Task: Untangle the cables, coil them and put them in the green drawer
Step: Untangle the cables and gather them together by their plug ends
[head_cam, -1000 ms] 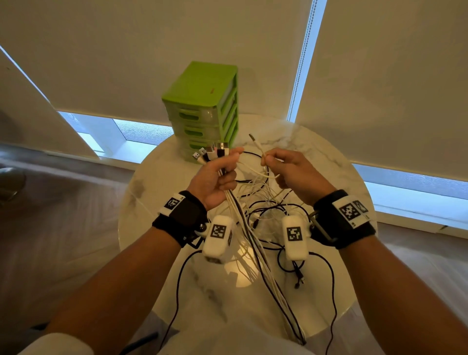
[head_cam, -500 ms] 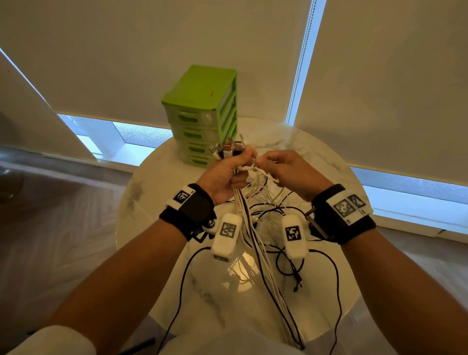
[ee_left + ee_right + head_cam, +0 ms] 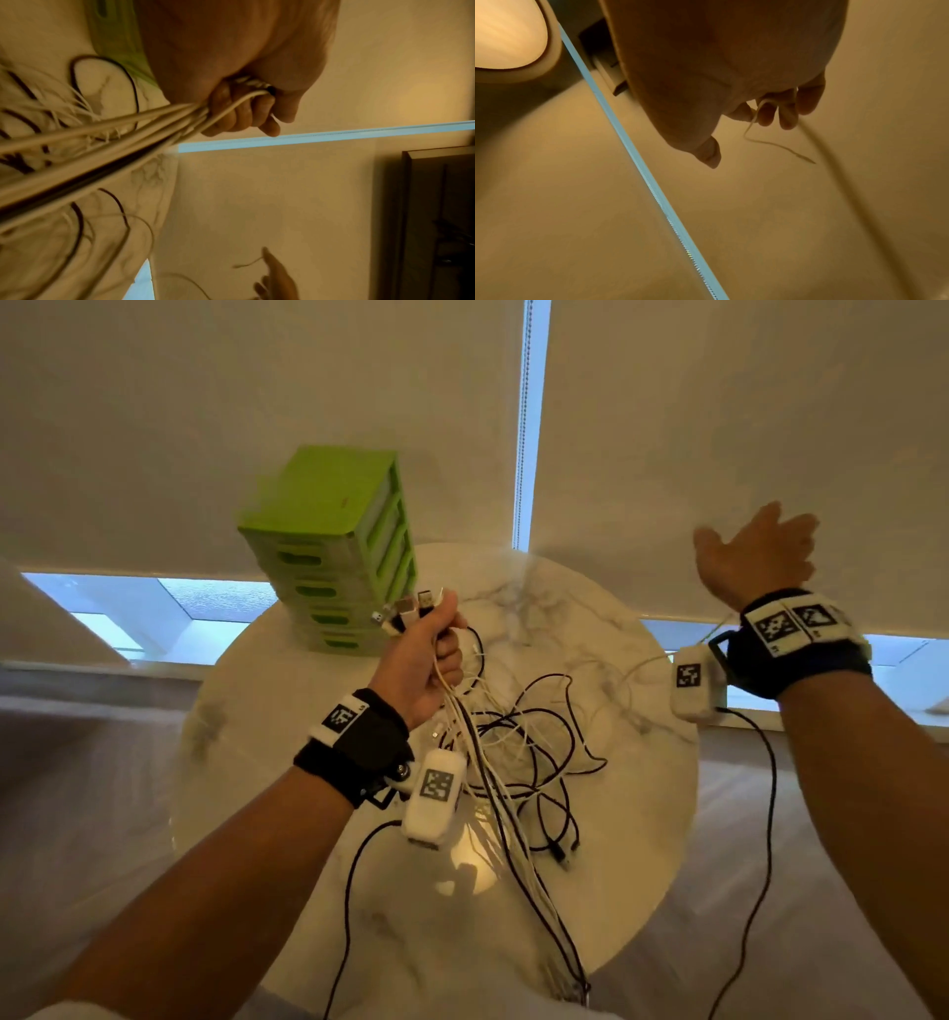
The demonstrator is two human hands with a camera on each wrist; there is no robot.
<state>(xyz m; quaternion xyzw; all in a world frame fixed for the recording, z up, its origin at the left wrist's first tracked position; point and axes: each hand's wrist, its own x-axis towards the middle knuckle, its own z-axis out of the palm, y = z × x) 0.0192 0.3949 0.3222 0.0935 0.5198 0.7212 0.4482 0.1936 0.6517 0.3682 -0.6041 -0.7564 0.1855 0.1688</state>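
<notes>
Cables, thin white and black ones (image 3: 518, 752), lie in a loose snarl on the round white marble desk (image 3: 637, 690), with one end of the bunch gathered upward into the left hand (image 3: 426, 660). That hand is a closed fist round the strands just below their plugs (image 3: 411, 608), which stick out above the thumb; the rest trails off the near edge. The right hand (image 3: 777, 107) is raised far to the right, well apart from the tangle, its fingers curled round a single thin white cable (image 3: 754, 130) whose free end dangles beyond them.

These leads look light, limp and smooth, so they should slide past one another but snag at loops and plugs. Taking hold near a plug and drawing steadily seems wiser than tugging mid-length, which could tighten a knot.

At the back of the desk stands the green plastic drawer unit (image 3: 334, 546), all drawers closed.
</notes>
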